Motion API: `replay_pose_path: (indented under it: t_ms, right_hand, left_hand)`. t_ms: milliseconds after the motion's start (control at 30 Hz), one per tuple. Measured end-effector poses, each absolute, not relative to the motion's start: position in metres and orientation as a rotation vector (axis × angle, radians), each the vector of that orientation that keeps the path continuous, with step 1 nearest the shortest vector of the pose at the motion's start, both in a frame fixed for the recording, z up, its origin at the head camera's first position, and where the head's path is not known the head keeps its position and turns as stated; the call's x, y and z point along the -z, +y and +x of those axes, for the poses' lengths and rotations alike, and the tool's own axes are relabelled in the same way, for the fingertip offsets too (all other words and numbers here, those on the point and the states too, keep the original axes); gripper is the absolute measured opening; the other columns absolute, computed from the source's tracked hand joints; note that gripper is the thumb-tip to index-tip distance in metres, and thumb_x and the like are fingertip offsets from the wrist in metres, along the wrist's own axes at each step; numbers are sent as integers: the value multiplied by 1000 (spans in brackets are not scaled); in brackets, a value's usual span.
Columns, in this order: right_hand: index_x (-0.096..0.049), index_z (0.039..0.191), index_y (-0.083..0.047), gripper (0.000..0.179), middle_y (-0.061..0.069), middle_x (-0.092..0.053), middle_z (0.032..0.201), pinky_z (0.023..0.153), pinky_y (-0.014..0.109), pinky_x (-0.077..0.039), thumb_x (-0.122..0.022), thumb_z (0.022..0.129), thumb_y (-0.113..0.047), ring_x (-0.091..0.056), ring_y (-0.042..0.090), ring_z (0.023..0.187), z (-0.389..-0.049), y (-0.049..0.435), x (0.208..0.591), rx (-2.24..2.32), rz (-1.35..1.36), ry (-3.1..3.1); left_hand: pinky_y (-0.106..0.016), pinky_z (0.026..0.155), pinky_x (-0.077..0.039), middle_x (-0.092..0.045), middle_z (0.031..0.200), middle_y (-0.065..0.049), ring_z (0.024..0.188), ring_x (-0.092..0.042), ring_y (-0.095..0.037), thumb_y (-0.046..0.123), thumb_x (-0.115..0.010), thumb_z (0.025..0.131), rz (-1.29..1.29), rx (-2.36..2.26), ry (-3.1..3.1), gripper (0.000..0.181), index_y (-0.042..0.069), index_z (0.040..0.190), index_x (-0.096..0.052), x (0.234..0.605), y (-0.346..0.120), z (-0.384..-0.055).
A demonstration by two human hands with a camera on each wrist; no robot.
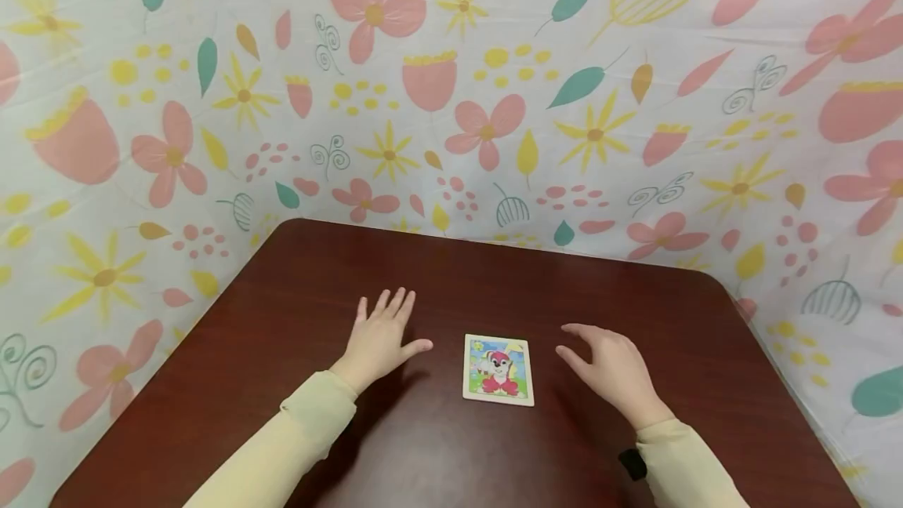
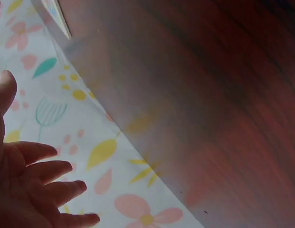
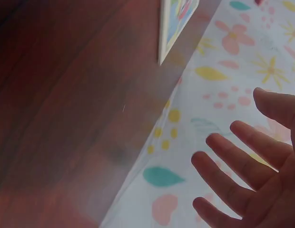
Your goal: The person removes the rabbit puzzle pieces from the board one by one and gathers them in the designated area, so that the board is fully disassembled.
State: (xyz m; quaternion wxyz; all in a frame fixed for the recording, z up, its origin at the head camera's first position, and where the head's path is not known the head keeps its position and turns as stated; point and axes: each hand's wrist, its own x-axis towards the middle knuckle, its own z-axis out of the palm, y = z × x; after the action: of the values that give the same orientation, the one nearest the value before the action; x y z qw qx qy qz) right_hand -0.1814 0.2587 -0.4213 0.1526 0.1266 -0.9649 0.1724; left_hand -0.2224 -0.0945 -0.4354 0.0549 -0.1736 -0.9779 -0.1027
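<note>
A small rectangular picture puzzle or card [image 1: 498,370] with a pale border lies flat on the table, showing a cartoon dog in red. To its left, the left hand [image 1: 381,342] hovers with fingers spread and thumb pointing toward it, holding nothing. On the other side, the right hand [image 1: 615,367] is held above the table, its fingers and thumb apart and pointing toward the picture. In the left wrist view only a corner of the picture [image 2: 57,16] shows. The right wrist view catches its edge [image 3: 169,33] beyond the spread fingers.
The dark reddish-brown wooden table [image 1: 437,281] has rounded far corners. Behind and beside it hangs a white cloth [image 1: 451,139] printed with flowers and leaves. A black band [image 1: 632,463] sits at the right sleeve's cuff.
</note>
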Motion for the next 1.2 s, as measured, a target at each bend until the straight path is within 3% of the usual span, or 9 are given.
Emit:
replay_pose_path:
  t_ms: [167, 567, 733, 867, 1033, 1200]
  right_hand:
    - [-66, 116, -11, 36, 8, -68, 111, 84, 49, -50, -72, 84, -27, -63, 27, 102, -185, 241, 423, -639, 391, -2814]
    - [-70, 105, -8, 26, 6, -70, 98, 75, 39, -54, -74, 82, -19, -65, 21, 84, -196, 207, 434, -768, 434, -2860]
    - [-72, 101, -10, 23, 3, -69, 98, 77, 38, -52, -76, 80, -20, -60, 21, 87, -201, 195, 438, -699, 499, -2857]
    - [-73, 100, -10, 22, 0, -68, 94, 77, 37, -51, -75, 80, -19, -59, 18, 88, -207, 185, 435, -657, 566, -2858]
    - [-73, 98, -10, 18, -3, -64, 81, 60, 28, -46, -73, 82, -17, -53, 10, 69, -213, 177, 432, -778, 486, -2921]
    - [-72, 100, -10, 20, -3, -61, 79, 59, 25, -45, -74, 82, -17, -51, 8, 67, -219, 174, 439, -835, 463, -2989]
  left_hand:
    - [-54, 111, -20, -33, 151, -12, 141, -27, -31, 61, -56, 85, -641, 291, -2969, 85, 6, 146, -34, 436, -82, -219]
    - [-47, 109, -29, -43, 145, -12, 136, -37, -27, 64, -57, 82, -833, 98, -2980, 85, 6, 143, -41, 443, -50, -203]
    - [-40, 106, -36, -52, 138, -9, 131, -45, -23, 59, -60, 82, -995, 34, -2947, 75, 6, 135, -52, 447, -36, -194]
    - [-31, 94, -46, -65, 121, -4, 117, -58, -18, 53, -66, 81, -1107, -1, -2850, 58, 9, 119, -64, 450, -26, -191]
    - [-23, 70, -52, -69, 95, 2, 94, -64, -13, 49, -73, 77, -1093, 20, -2770, 40, 13, 93, -66, 454, -16, -189]
    - [-23, 62, -51, -65, 87, 2, 80, -63, -12, 49, -73, 77, -1022, 15, -2776, 43, 11, 93, -65, 460, -10, -188]
